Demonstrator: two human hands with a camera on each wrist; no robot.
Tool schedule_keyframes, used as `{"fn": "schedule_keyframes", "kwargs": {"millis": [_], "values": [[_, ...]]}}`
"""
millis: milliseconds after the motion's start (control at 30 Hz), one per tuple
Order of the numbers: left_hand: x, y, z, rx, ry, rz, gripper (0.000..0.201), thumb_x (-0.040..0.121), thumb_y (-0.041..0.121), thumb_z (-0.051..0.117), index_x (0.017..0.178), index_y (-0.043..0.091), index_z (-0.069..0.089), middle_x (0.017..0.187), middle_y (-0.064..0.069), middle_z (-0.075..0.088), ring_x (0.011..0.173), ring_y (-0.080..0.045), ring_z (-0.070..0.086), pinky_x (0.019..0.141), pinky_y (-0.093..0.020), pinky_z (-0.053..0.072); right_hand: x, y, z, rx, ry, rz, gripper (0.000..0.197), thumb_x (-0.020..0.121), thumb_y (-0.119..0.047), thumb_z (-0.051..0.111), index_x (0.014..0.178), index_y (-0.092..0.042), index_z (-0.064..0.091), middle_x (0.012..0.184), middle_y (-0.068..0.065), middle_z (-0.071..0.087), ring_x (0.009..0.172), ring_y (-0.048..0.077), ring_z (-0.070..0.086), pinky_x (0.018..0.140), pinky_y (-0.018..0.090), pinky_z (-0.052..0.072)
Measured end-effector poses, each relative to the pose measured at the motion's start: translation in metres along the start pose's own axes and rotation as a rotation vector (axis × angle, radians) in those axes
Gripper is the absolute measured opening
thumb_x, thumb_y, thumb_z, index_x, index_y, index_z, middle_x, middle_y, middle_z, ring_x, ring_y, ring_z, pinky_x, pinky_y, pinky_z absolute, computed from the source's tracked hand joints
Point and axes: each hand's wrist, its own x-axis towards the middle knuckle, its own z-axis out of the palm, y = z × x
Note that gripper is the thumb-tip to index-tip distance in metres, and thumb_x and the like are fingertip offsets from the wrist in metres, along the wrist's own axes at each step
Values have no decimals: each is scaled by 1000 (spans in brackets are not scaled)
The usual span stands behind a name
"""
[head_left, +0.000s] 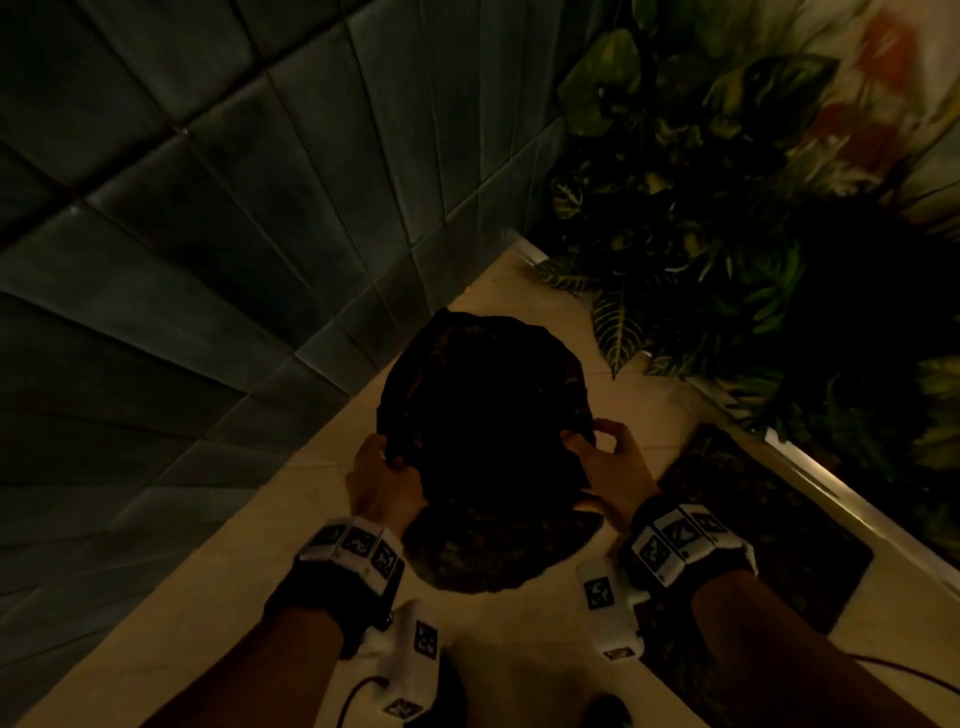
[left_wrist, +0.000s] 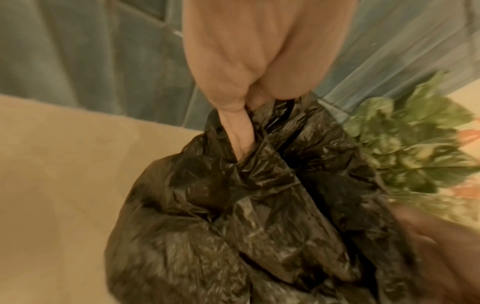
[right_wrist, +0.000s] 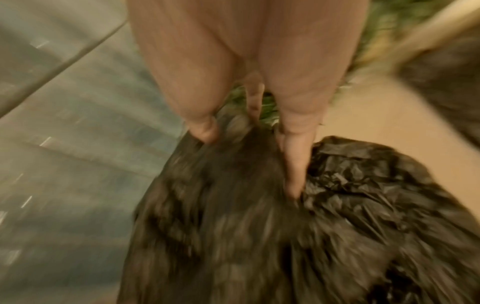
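A black plastic rubbish bag (head_left: 483, 415) hangs between both hands above a pale tiled floor, its mouth pulled open and dark inside. My left hand (head_left: 382, 470) grips the bag's left rim, fingers curled into the crumpled plastic (left_wrist: 233, 185). My right hand (head_left: 602, 457) pinches the right rim; in the right wrist view its fingers (right_wrist: 293, 164) dig into the bag (right_wrist: 259, 226), which is blurred there. In the left wrist view my left hand (left_wrist: 239, 131) has a finger tucked into a fold.
A grey-green tiled wall (head_left: 208, 234) runs along the left. Leafy potted plants (head_left: 727, 234) crowd the far right corner behind a low white ledge (head_left: 810, 462). A dark patterned mat (head_left: 753, 545) lies on the pale floor (head_left: 260, 545) at the right.
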Motion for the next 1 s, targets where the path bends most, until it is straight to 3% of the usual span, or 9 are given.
{"fn": "schedule_keyframes", "kwargs": {"millis": [100, 200, 267, 333, 433, 533, 633, 833, 1000], "values": [[9, 22, 2, -45, -32, -10, 46, 88, 2, 47, 133, 14, 44, 130, -11, 52, 112, -39, 56, 78, -54, 57, 17, -12, 9, -199, 67, -169, 41, 79, -28, 67, 116, -22, 49, 117, 12, 63, 102, 35, 62, 85, 54, 53], [29, 50, 8, -89, -38, 26, 41, 89, 5, 50, 129, 15, 47, 130, -16, 53, 111, -38, 57, 77, -54, 57, 43, -28, 7, -239, 115, -230, 28, 68, -37, 61, 95, -43, 57, 111, 6, 68, 101, 34, 65, 87, 54, 53], [43, 70, 13, -103, -58, 75, 38, 89, 7, 50, 126, 17, 48, 128, -17, 54, 110, -37, 57, 82, -55, 55, 56, -43, 3, -220, 140, -256, 22, 76, -29, 61, 86, -48, 57, 111, 5, 69, 101, 32, 65, 89, 53, 53], [55, 90, 22, -105, -64, 128, 35, 89, 6, 50, 122, 17, 49, 126, -16, 54, 110, -35, 57, 80, -57, 55, 70, -57, -1, -169, 136, -248, 30, 78, -25, 63, 105, -39, 59, 113, 4, 68, 101, 30, 66, 90, 51, 53], [75, 122, 41, -150, -66, 150, 35, 87, 9, 52, 121, 14, 52, 125, -16, 56, 110, -37, 58, 69, -60, 57, 99, -72, -13, -132, 181, -260, 69, 60, -45, 66, 126, -32, 49, 118, 1, 67, 102, 26, 66, 87, 50, 55], [91, 154, 59, -127, -52, 172, 34, 90, 10, 52, 124, 16, 54, 123, -17, 59, 105, -36, 61, 65, -56, 58, 116, -95, -22, -180, 248, -349, 50, 69, -34, 66, 117, -22, 57, 111, 6, 68, 101, 29, 66, 85, 52, 55], [109, 182, 75, -146, -56, 176, 37, 90, 4, 52, 126, 12, 54, 116, -14, 61, 104, -33, 61, 73, -57, 57, 131, -121, -27, -152, 254, -371, 37, 78, -20, 66, 114, -15, 59, 110, 13, 67, 102, 34, 65, 87, 54, 53], [152, 213, 92, -166, -11, 171, 37, 90, 1, 51, 126, 12, 53, 122, -17, 59, 107, -36, 59, 81, -59, 54, 177, -146, -21, -139, 204, -328, 31, 72, -27, 66, 101, -22, 55, 103, 9, 65, 100, 35, 65, 85, 54, 54], [171, 232, 90, -73, 57, 256, 37, 88, -2, 48, 123, 6, 55, 121, -19, 62, 108, -35, 60, 96, -49, 49, 197, -148, -6, 33, 105, -232, 44, 83, -16, 66, 123, -17, 49, 123, 9, 60, 111, 32, 59, 93, 52, 51]]}}
